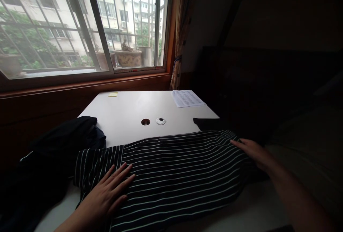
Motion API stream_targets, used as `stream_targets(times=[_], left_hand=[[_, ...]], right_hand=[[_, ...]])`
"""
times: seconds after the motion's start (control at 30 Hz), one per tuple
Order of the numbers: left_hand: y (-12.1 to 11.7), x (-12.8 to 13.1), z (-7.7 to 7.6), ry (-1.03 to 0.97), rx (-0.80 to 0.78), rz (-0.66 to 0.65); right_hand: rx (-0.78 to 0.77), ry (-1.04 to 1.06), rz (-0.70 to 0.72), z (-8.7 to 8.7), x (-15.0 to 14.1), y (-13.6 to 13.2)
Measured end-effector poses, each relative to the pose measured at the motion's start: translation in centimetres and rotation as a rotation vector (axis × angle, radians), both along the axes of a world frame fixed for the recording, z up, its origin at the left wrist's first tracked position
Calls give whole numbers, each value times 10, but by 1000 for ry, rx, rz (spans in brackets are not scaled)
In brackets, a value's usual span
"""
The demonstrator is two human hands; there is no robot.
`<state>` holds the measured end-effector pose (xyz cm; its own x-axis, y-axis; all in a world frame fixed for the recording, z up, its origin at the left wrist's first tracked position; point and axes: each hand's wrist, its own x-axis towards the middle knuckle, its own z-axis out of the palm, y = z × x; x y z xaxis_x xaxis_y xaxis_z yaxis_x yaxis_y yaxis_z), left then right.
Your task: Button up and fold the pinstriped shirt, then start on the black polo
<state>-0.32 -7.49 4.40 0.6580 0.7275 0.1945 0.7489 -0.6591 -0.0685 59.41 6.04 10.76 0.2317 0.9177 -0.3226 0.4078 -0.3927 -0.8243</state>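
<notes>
A black garment with thin white stripes [177,175] lies spread across the near part of a white table [128,110]. My left hand [109,192] rests flat on its left part, fingers stretched out and slightly apart. My right hand [254,151] lies flat on the garment's right end near the table's right edge, fingers extended. Neither hand grips the cloth.
A heap of dark clothing [61,146] sits at the table's left. A printed sheet of paper [187,98] lies at the far right corner, a yellow sticky note [113,94] at the far edge. A cable hole [145,121] and its white cap [160,121] are mid-table. A barred window [80,25] is behind.
</notes>
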Motion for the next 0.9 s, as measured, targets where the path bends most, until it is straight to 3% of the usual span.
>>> stream_targets(times=[0.1, 0.2, 0.27, 0.37, 0.4, 0.47, 0.53, 0.6, 0.67, 0.77, 0.9], left_hand=[[0, 0, 1, 5, -16, -5], [0, 1, 1, 12, -25, -6], [0, 0, 0, 15, -27, -3], [-1, -2, -2, 2, -36, 0], [-2, -3, -3, -8, -47, -4], [-3, -5, -5, -39, -87, -11], [-4, -7, -5, -72, -125, -14], [-5, -8, -4, -89, -144, -8], [-6, -8, -2, -82, -146, -6], [-6, -8, -1, -83, -142, -7], [-6, -6, -6, -73, -134, 1]], right_hand=[[180, -331, 113, 49, -58, 8], [382, -595, 377, 92, -145, 0], [512, -610, 581, 109, -209, -17], [620, -356, 992, 116, -282, -49], [587, -260, 1150, 115, -296, -57], [529, -146, 1235, 110, -306, -64], [487, -160, 1141, 99, -297, -58], [471, -302, 942, 81, -276, -46], [401, -468, 818, 56, -251, -36], [273, -635, 746, 16, -221, -37], [203, -437, 744, -18, -207, -50]])
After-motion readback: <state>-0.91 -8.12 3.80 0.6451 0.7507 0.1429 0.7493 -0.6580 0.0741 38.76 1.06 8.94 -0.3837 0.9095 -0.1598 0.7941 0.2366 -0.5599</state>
